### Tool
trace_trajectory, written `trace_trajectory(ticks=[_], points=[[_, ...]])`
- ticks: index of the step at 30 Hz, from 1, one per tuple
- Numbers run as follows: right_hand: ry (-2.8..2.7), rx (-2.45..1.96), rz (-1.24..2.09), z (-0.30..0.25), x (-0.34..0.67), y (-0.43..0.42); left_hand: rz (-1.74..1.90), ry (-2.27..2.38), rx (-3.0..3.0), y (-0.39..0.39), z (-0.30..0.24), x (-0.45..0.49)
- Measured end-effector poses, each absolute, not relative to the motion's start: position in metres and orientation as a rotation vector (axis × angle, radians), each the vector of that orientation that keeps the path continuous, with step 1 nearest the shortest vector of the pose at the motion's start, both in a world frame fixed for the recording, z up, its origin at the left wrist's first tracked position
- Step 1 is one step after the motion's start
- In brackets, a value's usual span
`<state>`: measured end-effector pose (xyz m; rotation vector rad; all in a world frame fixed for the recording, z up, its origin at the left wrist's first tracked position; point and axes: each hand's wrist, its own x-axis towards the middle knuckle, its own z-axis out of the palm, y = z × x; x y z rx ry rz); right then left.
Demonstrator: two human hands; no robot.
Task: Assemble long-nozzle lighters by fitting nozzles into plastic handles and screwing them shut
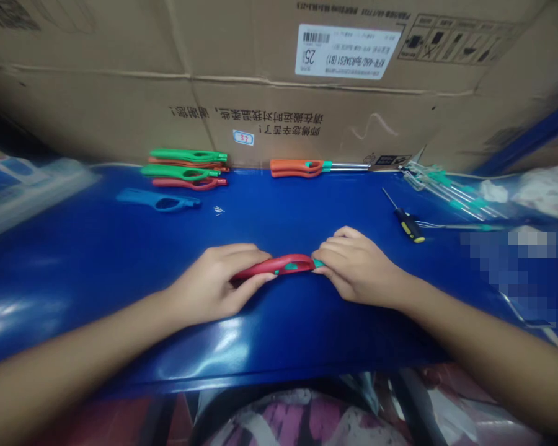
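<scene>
A red long-reach lighter (294, 264) with a green trigger lies level between my two hands, above the near middle of the blue table. My left hand (218, 279) is closed around the handle end, thumb along the near side. At the other end, my right hand (353, 266) is closed on the green collar; the fingers hide whatever lies beyond it. Farther back, an orange long-reach lighter (295, 168) with a green collar and metal tube rests by the cardboard. Green handle shells (186, 170), together with red and orange ones, lie at the back left, with a blue shell (158, 200) nearer.
Several metal tubes with green collars (451, 186) are heaped at the back right. A black and yellow screwdriver (408, 224) lies before them. Small pins (219, 211) sit near the blue shell. Cardboard (260, 93) stands along the back; a clear plastic container (41, 186) is at left.
</scene>
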<state>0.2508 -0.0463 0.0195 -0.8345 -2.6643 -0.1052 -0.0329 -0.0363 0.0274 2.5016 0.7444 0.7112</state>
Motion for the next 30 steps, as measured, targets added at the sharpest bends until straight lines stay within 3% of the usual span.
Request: trace_trajectory(ticks=[11,19,30], points=[[-2.303,-1.111,0.141,0.028,0.255,-0.04,0.899,0.906,2.699,-0.031,0.033,-0.035],[-2.416,-1.087,0.301,0.024,0.263,-0.029,0.757,1.004,2.562,-0.025,0.024,-0.033],[-2.564,-1.023,-0.052,0.018,0.266,-0.035,0.74,0.933,2.37,-0.028,0.021,-0.034]])
